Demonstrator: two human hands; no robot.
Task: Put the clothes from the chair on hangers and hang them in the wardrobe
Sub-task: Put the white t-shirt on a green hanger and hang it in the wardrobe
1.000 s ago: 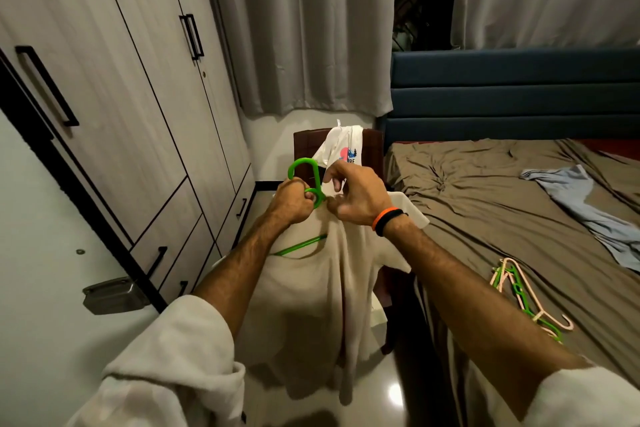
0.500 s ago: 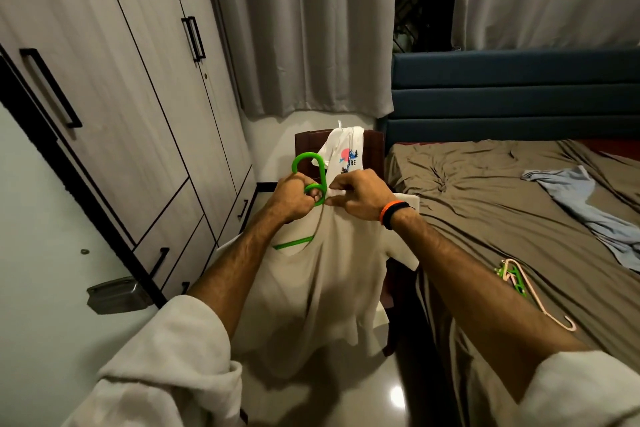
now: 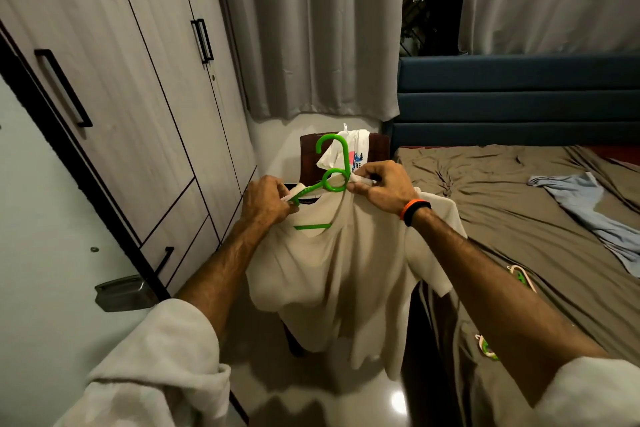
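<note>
A cream T-shirt (image 3: 332, 274) hangs in front of me on a green hanger (image 3: 329, 177) whose hook points up. My left hand (image 3: 265, 201) pinches the shirt's collar and the hanger's left arm. My right hand (image 3: 381, 185) grips the collar just right of the hanger's loop. Behind them stands a dark wooden chair (image 3: 379, 149) with a white printed shirt (image 3: 356, 152) draped over its back. The wardrobe (image 3: 131, 87) runs along the left wall, with its grey doors closed.
A bed with a brown sheet (image 3: 519, 204) fills the right side, with a blue garment (image 3: 588, 204) on it. Spare pink and green hangers (image 3: 519, 276) lie near the bed's edge. An open white door with a metal latch (image 3: 121, 291) is at the near left. Grey curtains hang behind the chair.
My hands have moved apart along the collar, the left off the hanger's neck and onto its left arm. The shirt has spread over the hanger and the whole hook now shows.
</note>
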